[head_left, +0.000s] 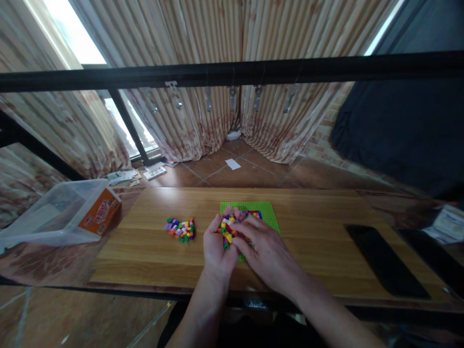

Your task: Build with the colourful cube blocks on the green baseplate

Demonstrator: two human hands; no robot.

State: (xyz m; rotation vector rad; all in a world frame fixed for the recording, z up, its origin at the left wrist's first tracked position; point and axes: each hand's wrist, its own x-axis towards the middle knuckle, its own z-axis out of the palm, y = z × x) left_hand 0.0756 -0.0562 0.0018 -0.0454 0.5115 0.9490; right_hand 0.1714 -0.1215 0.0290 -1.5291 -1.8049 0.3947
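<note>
My left hand is cupped palm up around a handful of small coloured toy bricks. Over that handful reaches my right hand, its thumb and fingertips bent in among the pieces; what it pinches, if anything, is too small to tell. Both hands are above a green studded baseplate, hiding much of it. Rows of coloured bricks are set on the plate, partly behind the right hand. A loose pile of mixed bricks lies on the wooden table, left of my left hand.
A dark flat panel lies at the table's right end. On the left, a clear plastic bin with an orange label stands beside the table. A black rail with hanging hooks crosses ahead, before striped curtains.
</note>
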